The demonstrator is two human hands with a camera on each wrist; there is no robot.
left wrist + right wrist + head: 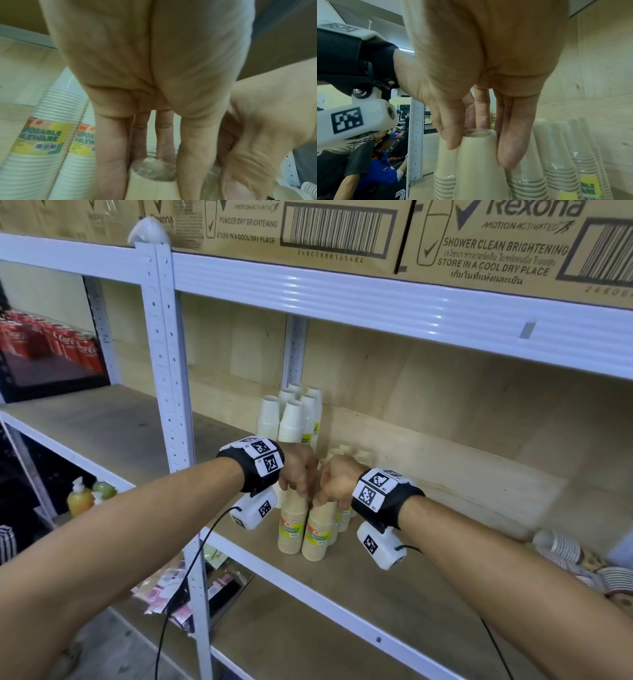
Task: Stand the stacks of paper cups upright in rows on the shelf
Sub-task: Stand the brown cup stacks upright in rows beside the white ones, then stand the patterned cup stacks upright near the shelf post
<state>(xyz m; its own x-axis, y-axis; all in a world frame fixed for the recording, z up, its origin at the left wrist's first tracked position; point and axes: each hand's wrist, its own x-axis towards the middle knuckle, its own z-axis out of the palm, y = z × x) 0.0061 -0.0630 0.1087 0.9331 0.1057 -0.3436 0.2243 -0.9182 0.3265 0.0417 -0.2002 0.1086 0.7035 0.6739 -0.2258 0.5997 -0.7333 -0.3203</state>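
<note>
Two tan paper cup stacks with colourful labels stand upright side by side near the front of the wooden shelf (428,542). My left hand (301,491) grips the top of the left tan stack (292,525), fingers round its upper end (150,182). My right hand (325,501) pinches the top of the right tan stack (318,534) between thumb and fingers (510,155). More tan stacks (343,518) stand just behind the right hand. Several white cup stacks (291,419) stand upright further back, against the wall.
Striped cup stacks (565,549) lie on their sides at the shelf's right end. Cardboard boxes (308,231) fill the shelf above. A white upright post (168,371) stands left of the cups. Red drink cans (51,340) are far left, soap bottles (80,498) on the shelf below.
</note>
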